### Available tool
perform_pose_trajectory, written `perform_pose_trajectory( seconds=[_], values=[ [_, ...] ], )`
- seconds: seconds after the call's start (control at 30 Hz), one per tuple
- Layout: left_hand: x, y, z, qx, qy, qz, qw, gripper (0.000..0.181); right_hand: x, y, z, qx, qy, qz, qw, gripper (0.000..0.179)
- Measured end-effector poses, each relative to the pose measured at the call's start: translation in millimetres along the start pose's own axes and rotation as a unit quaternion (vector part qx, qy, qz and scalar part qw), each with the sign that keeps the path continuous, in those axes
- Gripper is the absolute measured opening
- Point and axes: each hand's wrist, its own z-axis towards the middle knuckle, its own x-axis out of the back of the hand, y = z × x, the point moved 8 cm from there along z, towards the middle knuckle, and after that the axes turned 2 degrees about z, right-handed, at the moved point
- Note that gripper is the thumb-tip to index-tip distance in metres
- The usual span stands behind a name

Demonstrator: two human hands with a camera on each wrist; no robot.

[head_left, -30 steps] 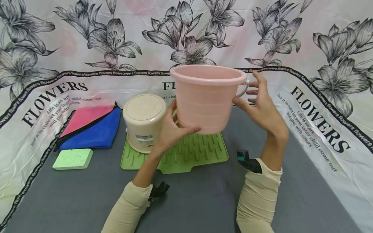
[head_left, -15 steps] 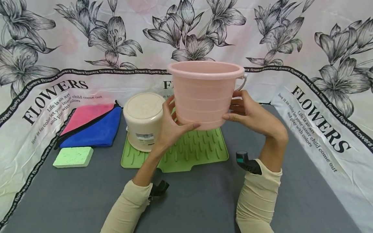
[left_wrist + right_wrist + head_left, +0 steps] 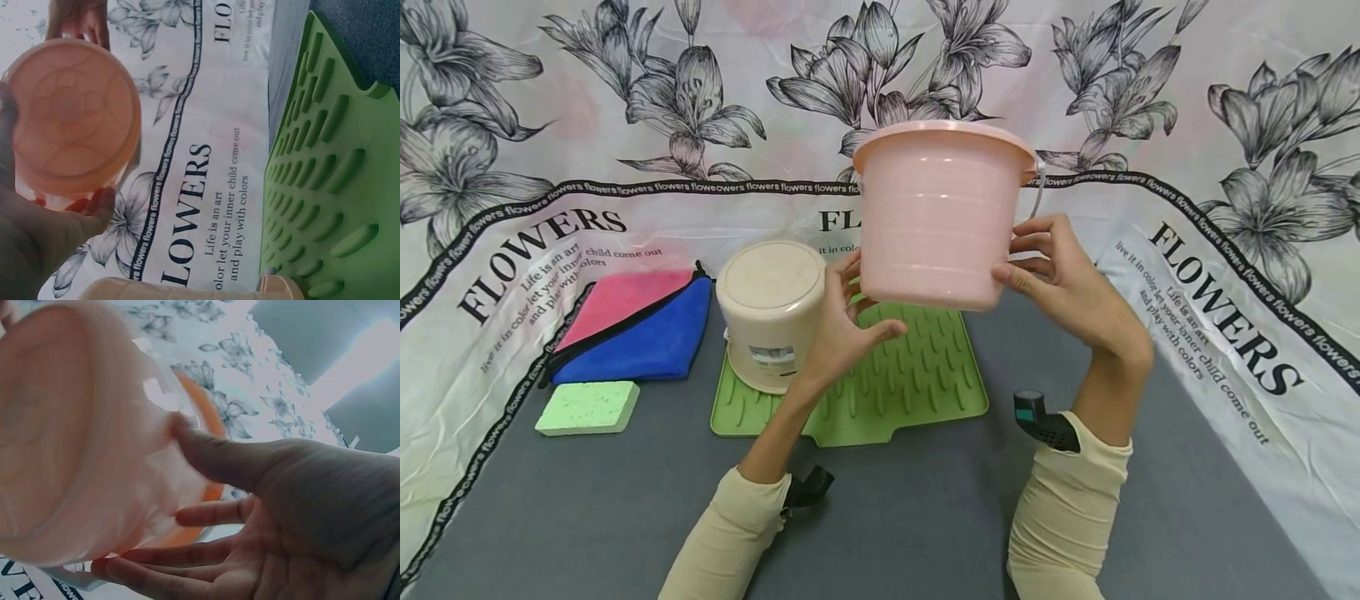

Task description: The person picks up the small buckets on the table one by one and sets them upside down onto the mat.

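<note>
A pink plastic bucket (image 3: 940,225) hangs in the air above a green ridged mat (image 3: 917,367). It tilts so that its rim leans away and its inside is hidden. My left hand (image 3: 842,333) holds its lower left side, fingers reaching behind. On the other side, my right hand (image 3: 1078,292) has the wall between thumb and fingers, below the grey handle (image 3: 1040,190). The left wrist view faces the bucket's round base (image 3: 75,112). An upside-down cream bucket (image 3: 771,283) stands on the mat's left part, close behind my left hand.
A folded pink and blue cloth (image 3: 632,333) lies on the grey table (image 3: 917,517) at left, with a light green sponge (image 3: 587,408) in front of it. A white flower-printed sheet (image 3: 1210,250) covers the back and sides.
My right hand came down from the handle to the bucket's side, then rose slightly with it. The bucket has gone up and tipped, its rim turning away and its opening out of sight.
</note>
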Motion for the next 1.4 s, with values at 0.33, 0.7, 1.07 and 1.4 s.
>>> perform_pose_trajectory(
  seconds=[0.33,0.7,1.07,1.4],
  values=[
    [2.3,12.5,2.2,-0.027,-0.004,0.053,0.9982,0.106,4.6,-4.8,1.6,0.051,0.025,-0.04,0.9976,0.054],
    [3.8,13.7,6.6,-0.04,0.025,0.105,0.9934,0.101,1.5,-2.4,9.3,0.095,0.022,-0.059,0.9935,0.08],
    [10.0,11.5,15.3,-0.023,0.048,0.061,0.9967,0.112,-7.1,5.9,22.0,0.065,0.023,-0.058,0.9959,0.116],
    [14.2,8.0,14.6,-0.01,0.011,0.029,0.9995,0.083,-15.0,18.3,37.3,0.082,0.022,0.04,0.9956,0.115]
  ],
)
